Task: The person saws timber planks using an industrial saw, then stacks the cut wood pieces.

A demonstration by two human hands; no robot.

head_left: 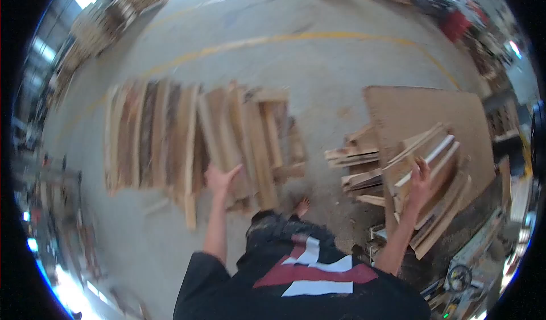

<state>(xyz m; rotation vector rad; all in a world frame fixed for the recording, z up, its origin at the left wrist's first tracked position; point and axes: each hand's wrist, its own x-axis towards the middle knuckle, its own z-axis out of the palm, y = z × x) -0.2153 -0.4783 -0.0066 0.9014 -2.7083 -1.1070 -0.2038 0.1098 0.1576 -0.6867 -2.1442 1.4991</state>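
My left hand (222, 180) is at the near end of a wooden plank (219, 129), its thumb on the right and its fingers on the left of the wood. This plank leans slightly across a wide row of rough planks (151, 135), some with dark bark-like faces. On my right side, my right hand (420, 182) hovers over or touches loose wood strips (435, 166); its fingers are loosely curled and apart, with no piece clearly in them. One strip has a bright white face. Motion blur softens both hands.
A large brown board (432, 107) lies under the strips. Short wood pieces (358, 155) are stacked left of it. A machine with a handwheel (458, 278) stands at lower right. A yellow line (273, 38) crosses the concrete floor. Wood stacks (99, 27) stand far left.
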